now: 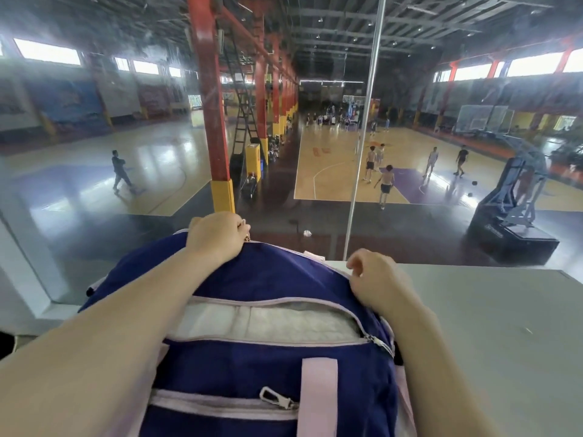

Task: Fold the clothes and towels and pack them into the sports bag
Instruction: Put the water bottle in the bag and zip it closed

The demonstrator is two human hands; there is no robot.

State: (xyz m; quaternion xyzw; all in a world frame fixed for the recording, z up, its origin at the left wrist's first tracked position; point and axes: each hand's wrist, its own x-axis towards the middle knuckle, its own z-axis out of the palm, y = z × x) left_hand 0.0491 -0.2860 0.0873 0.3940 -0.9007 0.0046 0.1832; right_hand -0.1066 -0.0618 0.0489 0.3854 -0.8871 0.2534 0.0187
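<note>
A: On the grey table (492,326), close to the window glass, stands the sports bag (268,279), dark blue with pale lilac trim. Where are the hands?

B: Both are at its far top edge. The left hand (214,236) is curled over the far left end, and the fingers seem to pinch a small metal zipper pull (245,230). The right hand (377,279) grips the pale edge of the bag on the right side, fingers bent around it.

A: Is something packed already?

B: Yes, through the half-open top zipper (377,340) I see white folded towels (268,323) inside. I cannot tell if more pieces wait outside.

A: How will the bag handle?

B: I think it is soft and it bends easily, and with cloth inside it is light but bulging. The fabric may wrinkle under the zipper, so one hand should hold the edge tight while the other pulls. For carrying, the lilac strap (318,395) is the better place
</note>
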